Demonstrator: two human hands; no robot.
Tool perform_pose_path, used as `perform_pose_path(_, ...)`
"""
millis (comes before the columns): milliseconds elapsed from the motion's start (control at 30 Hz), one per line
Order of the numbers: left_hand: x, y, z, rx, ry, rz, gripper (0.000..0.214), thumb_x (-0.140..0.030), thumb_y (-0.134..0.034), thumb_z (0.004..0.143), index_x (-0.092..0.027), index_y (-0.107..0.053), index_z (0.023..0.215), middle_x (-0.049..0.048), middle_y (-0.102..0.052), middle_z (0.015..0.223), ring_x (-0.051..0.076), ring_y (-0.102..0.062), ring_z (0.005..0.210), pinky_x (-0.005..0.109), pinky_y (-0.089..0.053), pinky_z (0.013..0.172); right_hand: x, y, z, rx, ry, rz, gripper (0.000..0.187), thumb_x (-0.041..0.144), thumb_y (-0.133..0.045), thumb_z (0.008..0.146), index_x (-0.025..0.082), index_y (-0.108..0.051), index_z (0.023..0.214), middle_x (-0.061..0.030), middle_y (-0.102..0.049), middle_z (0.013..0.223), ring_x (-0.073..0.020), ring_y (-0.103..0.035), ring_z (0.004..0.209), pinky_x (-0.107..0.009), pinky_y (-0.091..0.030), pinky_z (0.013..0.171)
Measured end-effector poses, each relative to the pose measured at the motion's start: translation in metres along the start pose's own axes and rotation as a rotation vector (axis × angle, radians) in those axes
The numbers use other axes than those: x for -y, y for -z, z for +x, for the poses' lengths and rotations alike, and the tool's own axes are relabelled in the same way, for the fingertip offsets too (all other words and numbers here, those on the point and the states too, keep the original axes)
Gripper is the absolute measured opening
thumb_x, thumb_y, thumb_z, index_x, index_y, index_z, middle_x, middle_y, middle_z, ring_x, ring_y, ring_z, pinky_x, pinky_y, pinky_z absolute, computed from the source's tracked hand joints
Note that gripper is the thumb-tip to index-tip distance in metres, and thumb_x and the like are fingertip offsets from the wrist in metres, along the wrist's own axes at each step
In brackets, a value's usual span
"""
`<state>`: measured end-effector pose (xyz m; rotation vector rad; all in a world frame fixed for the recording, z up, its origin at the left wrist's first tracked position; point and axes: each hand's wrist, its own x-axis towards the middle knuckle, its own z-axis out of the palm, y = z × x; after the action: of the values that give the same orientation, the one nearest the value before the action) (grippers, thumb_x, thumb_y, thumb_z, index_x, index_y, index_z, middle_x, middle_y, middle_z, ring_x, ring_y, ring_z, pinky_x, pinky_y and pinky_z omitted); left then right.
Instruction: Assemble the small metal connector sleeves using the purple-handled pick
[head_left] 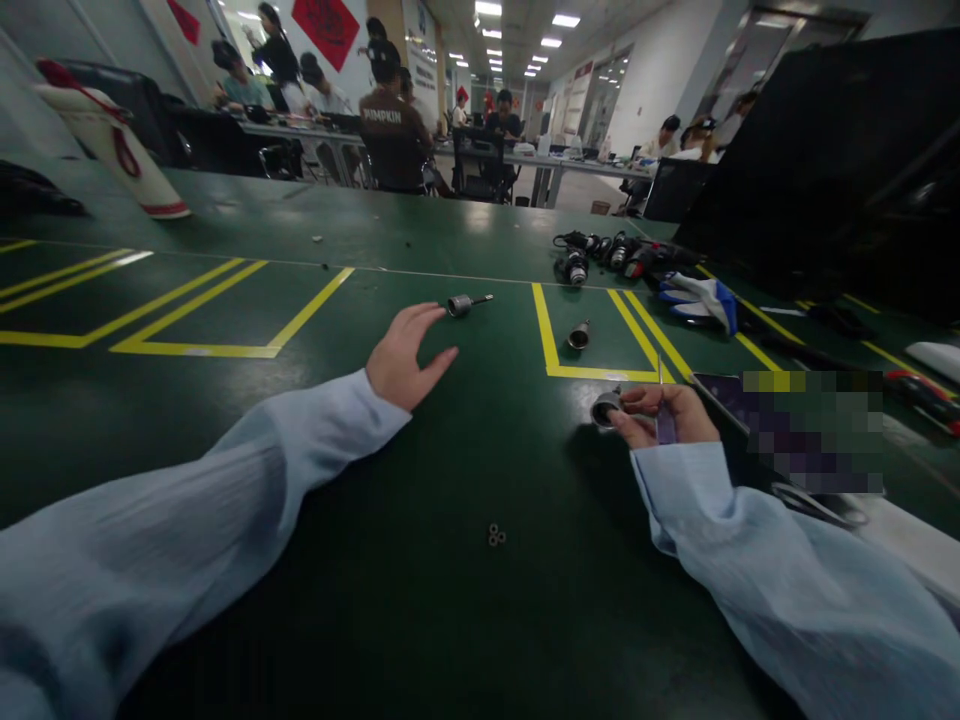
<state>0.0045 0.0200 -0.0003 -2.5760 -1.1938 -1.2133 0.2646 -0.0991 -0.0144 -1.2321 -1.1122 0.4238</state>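
Observation:
My left hand (411, 355) is open, fingers apart, beside a grey metal hole saw (459, 306) that lies on the green table with its shank pointing right. My right hand (667, 412) pinches a second hole saw (604, 410), its round mouth turned toward me. A slim pointed tool (665, 422) is also held in that hand, with its thin tip upward. Beyond it, a third hole saw (578, 336) sits inside a yellow-taped box. Three small metal rings (495, 536), perhaps nuts, lie close together between my forearms.
Yellow tape (195, 350) marks boxes on the green table (420, 620). Black power tools (576, 264) and a blue-white glove (701, 300) lie at the back right. A dark tablet-like panel (724, 400) lies by my right wrist. A white cylinder (124, 150) stands far left; people sit beyond.

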Motion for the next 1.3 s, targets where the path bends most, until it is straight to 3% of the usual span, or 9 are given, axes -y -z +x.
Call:
perform_pose_path(133,0.033,-0.035,0.041,0.028,0.138,0.09,0.064,-0.033,-0.062,0.073,-0.008,-0.037,0.125,0.0208,-0.037,0.131,0.029,-0.032,0.125,0.044,-0.031,0.103,0.009,0.0,-0.016,0.073,0.007,0.021,0.026,0.018,-0.066,0.065,0.021,-0.042,0.075,-0.0017,-0.054,0.081,-0.015,-0.059,0.07,-0.03,-0.052,0.056)
perform_pose_path(267,0.046,-0.059,0.068,0.201,0.227,0.127,0.067,-0.035,-0.058,0.076,-0.007,-0.032,0.131,0.0231,-0.026,0.137,0.033,-0.028,0.127,0.044,-0.029,0.103,0.019,0.0,-0.039,0.198,0.172,-0.073,0.023,0.014,-0.061,0.068,0.022,-0.041,0.074,-0.0018,-0.053,0.082,-0.0147,-0.055,0.071,-0.03,-0.048,0.059)
perform_pose_path(433,0.062,-0.073,0.082,0.269,0.275,0.167,0.041,-0.023,-0.055,0.078,-0.01,-0.052,0.117,0.0176,-0.047,0.12,0.029,-0.048,0.11,0.043,-0.038,0.095,0.038,-0.009,-0.062,0.422,0.284,-0.13,0.024,0.009,-0.057,0.069,0.022,-0.039,0.075,-0.0006,-0.053,0.083,-0.0135,-0.055,0.071,-0.027,-0.045,0.059)
perform_pose_path(500,0.065,-0.074,0.083,0.251,0.283,0.185,0.034,-0.016,-0.053,0.077,-0.013,-0.058,0.11,0.0151,-0.051,0.111,0.028,-0.051,0.104,0.043,-0.04,0.091,0.044,-0.018,-0.066,0.444,0.31,-0.13,0.022,0.009,-0.056,0.07,0.022,-0.039,0.073,-0.0007,-0.054,0.082,-0.0137,-0.056,0.071,-0.027,-0.046,0.06)
perform_pose_path(767,0.032,-0.049,0.06,0.163,0.163,0.199,0.03,-0.013,-0.049,0.073,-0.01,-0.064,0.098,0.0152,-0.059,0.1,0.027,-0.055,0.095,0.04,-0.044,0.086,0.041,-0.048,-0.057,0.73,0.552,-0.171,0.016,0.005,-0.048,0.074,0.02,-0.043,0.073,-0.0062,-0.062,0.093,-0.0158,-0.058,0.088,-0.031,-0.045,0.075)
perform_pose_path(967,0.0,-0.008,0.008,0.052,-0.083,0.081,0.03,-0.021,-0.055,0.069,-0.012,-0.06,0.098,0.01,-0.066,0.096,0.023,-0.06,0.088,0.037,-0.047,0.081,0.039,-0.045,-0.063,0.908,0.439,0.013,0.016,0.011,-0.05,0.069,0.021,-0.04,0.076,-0.008,-0.062,0.102,-0.0179,-0.057,0.098,-0.038,-0.041,0.089)
perform_pose_path(1067,-0.006,0.007,-0.009,0.008,-0.128,-0.014,0.025,-0.025,-0.058,0.071,-0.013,-0.06,0.093,0.0094,-0.067,0.091,0.02,-0.061,0.082,0.033,-0.05,0.074,0.04,-0.043,-0.071,1.041,0.459,0.116,0.012,0.018,-0.052,0.073,0.022,-0.041,0.077,-0.0072,-0.063,0.101,-0.0156,-0.057,0.101,-0.036,-0.04,0.093)
perform_pose_path(1167,-0.008,0.013,-0.014,0.059,-0.244,-0.137,0.021,-0.027,-0.061,0.07,-0.015,-0.062,0.087,0.0072,-0.068,0.083,0.017,-0.061,0.075,0.03,-0.05,0.069,0.037,-0.045,-0.082,1.171,0.58,0.186,0.01,0.024,-0.047,0.083,0.022,-0.042,0.074,-0.005,-0.064,0.099,-0.01,-0.056,0.103,-0.03,-0.036,0.099)
perform_pose_path(1300,-0.011,0.01,-0.012,0.294,-0.306,-0.261,0.017,-0.027,-0.06,0.073,-0.015,-0.063,0.085,0.006,-0.067,0.08,0.015,-0.061,0.073,0.027,-0.049,0.068,0.031,-0.05,-0.097,1.243,0.704,0.198,0.018,0.025,-0.037,0.091,0.022,-0.044,0.075,-0.0007,-0.067,0.099,-0.0038,-0.054,0.106,-0.024,-0.031,0.104)
